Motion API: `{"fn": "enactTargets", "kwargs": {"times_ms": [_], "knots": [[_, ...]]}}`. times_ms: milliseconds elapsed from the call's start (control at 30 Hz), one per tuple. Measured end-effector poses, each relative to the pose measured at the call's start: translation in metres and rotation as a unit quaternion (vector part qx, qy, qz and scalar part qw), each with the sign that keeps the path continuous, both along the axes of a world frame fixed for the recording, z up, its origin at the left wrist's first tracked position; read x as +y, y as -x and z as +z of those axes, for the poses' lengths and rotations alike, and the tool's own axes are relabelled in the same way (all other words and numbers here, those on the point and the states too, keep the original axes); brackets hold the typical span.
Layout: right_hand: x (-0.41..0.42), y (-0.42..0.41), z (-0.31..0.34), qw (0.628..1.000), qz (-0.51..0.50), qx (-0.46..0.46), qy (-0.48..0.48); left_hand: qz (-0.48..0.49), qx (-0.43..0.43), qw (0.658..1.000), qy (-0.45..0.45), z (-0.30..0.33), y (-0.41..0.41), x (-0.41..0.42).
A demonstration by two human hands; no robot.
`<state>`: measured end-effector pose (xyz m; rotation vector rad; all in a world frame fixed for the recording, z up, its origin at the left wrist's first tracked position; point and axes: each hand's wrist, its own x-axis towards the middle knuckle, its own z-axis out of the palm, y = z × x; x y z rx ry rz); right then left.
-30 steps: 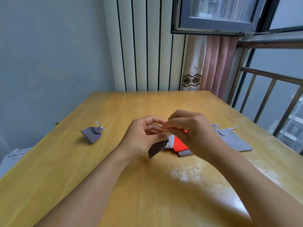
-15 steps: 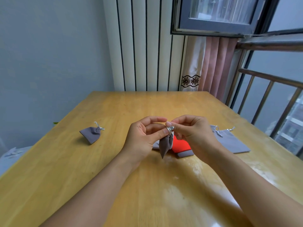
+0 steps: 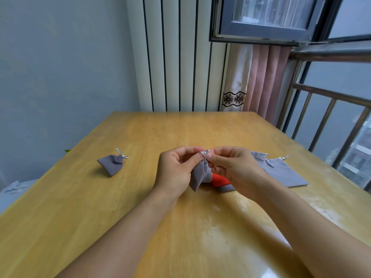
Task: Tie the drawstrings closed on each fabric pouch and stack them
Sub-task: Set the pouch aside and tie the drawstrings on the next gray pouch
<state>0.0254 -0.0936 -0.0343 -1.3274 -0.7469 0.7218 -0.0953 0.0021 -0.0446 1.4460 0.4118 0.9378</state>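
No legible writing or labels anywhere. Cinched grey pouch (image 3: 112, 163) lies on the table (image 3: 80, 207), left side, strings tied. Centre: left hand (image 3: 176, 173) and right hand (image 3: 232, 169) both pinch the silver drawstring (image 3: 204, 155) at the neck of a grey pouch held (image 3: 198, 176) above the table. Behind it, red item (image 3: 219, 179), unclear what. Right: flat grey pouch (image 3: 281, 173), untied.

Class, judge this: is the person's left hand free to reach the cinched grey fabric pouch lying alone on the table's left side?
Probably not yet: the left hand pinches the held grey pouch, though bare table lies between it and the cinched grey fabric pouch.
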Motion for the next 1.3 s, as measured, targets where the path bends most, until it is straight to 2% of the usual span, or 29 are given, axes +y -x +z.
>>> {"fn": "enactTargets", "kwargs": {"times_ms": [100, 267, 467, 667, 800, 1000, 1100, 1300], "knots": [[0.002, 0.002, -0.003, 1.0, 0.012, -0.001, -0.002, 0.01, 0.001, 1.0, -0.007, 0.0, 0.001, 0.0], [0.002, 0.001, -0.002, 0.996, -0.001, -0.089, 0.011, 0.035, -0.005, 0.999, -0.01, -0.001, -0.001, 0.001], [0.0, 0.002, 0.001, 0.996, 0.028, -0.082, 0.001, 0.021, -0.014, 0.999, 0.036, 0.0, -0.001, -0.002], [-0.001, 0.007, -0.001, 0.987, 0.011, -0.157, 0.011, 0.088, 0.029, 0.992, -0.089, -0.006, 0.0, -0.001], [-0.001, 0.0, 0.0, 0.994, 0.021, -0.105, -0.018, 0.039, 0.012, 0.993, -0.107, -0.002, 0.001, 0.004], [-0.005, -0.011, 0.003, 0.992, 0.113, -0.049, -0.031, -0.082, -0.038, 0.996, -0.009, 0.002, 0.002, 0.009], [-0.006, -0.011, 0.006, 0.989, 0.145, -0.021, -0.026, -0.079, -0.042, 0.996, -0.027, 0.001, 0.002, 0.012], [-0.005, -0.005, 0.008, 0.99, 0.142, 0.018, -0.011, -0.068, -0.027, 0.994, -0.08, -0.003, 0.002, 0.013]]}}
